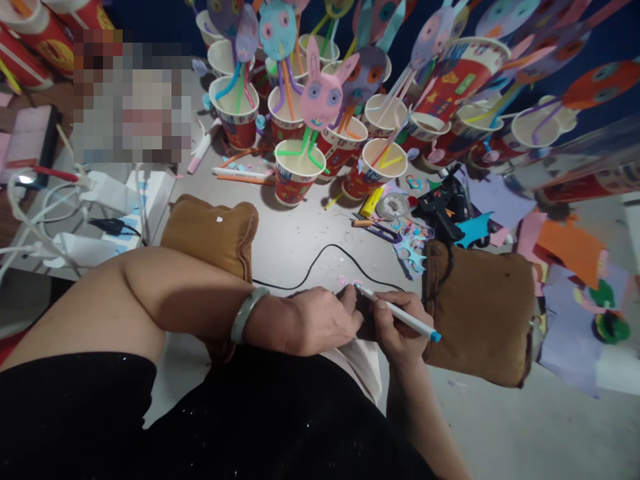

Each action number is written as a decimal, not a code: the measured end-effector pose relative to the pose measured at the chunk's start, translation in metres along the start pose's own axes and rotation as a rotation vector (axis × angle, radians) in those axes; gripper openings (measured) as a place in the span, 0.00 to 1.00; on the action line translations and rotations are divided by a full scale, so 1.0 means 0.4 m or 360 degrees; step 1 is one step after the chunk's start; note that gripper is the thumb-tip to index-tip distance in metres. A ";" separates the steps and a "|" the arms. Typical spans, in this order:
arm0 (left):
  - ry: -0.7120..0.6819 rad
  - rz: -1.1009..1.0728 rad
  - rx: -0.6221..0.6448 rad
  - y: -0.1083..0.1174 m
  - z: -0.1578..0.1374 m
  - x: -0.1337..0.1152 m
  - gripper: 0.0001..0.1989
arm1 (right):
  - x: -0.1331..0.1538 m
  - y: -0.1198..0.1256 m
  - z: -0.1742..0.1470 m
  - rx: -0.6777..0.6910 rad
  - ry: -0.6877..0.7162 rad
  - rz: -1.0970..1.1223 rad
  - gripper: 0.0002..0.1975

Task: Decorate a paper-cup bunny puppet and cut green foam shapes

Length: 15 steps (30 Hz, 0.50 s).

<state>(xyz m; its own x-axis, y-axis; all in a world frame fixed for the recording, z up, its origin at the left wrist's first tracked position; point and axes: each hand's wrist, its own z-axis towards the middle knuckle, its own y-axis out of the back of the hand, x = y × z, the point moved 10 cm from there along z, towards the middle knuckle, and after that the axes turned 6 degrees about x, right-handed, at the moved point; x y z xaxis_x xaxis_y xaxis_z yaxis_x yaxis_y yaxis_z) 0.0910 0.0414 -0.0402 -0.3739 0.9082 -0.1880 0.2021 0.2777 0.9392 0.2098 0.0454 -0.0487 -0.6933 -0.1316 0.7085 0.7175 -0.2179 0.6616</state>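
My right hand (403,327) grips a white marker pen (400,312) with a blue end, its tip pointing left and away from me. The tip meets a small pink paper piece (358,285) with dark marks on it. My left hand (327,320), a pale bangle at its wrist, has curled fingers pressed down at this piece; the fingertips are partly hidden. Just to the left, a second small pink paper piece (342,281) with a drawn mark lies on the table (285,243).
Red paper cups (293,190) holding paper animal faces on bent straws crowd the back. Brown cushions lie left (207,230) and right (480,313), a black cord (320,250) between them. Right are a glue gun (443,207) and paper scraps (570,250); left, a power strip (155,193).
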 end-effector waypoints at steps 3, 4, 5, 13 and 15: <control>-0.0009 -0.0002 -0.0016 -0.001 0.000 -0.001 0.20 | -0.010 0.007 -0.006 -0.0041 -0.0036 -0.0014 0.07; -0.0010 -0.0006 -0.0014 -0.001 0.000 -0.001 0.20 | -0.013 0.009 -0.007 -0.0054 -0.0042 -0.0016 0.07; -0.0013 -0.0010 -0.0006 -0.001 0.001 -0.001 0.19 | -0.015 0.010 -0.009 -0.0062 -0.0044 -0.0013 0.07; 0.0003 -0.0053 0.0086 0.008 0.000 0.002 0.20 | -0.003 0.005 -0.001 -0.0044 -0.0012 -0.0016 0.05; 0.0006 -0.0042 0.0088 0.009 0.000 0.002 0.21 | 0.001 0.003 0.002 -0.0033 -0.0003 -0.0029 0.05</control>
<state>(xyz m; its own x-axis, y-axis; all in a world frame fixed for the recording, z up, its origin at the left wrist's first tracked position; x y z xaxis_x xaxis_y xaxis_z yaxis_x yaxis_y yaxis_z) 0.0913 0.0432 -0.0369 -0.3833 0.8991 -0.2113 0.2417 0.3184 0.9166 0.2105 0.0458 -0.0476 -0.7060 -0.1259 0.6969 0.7033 -0.2403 0.6691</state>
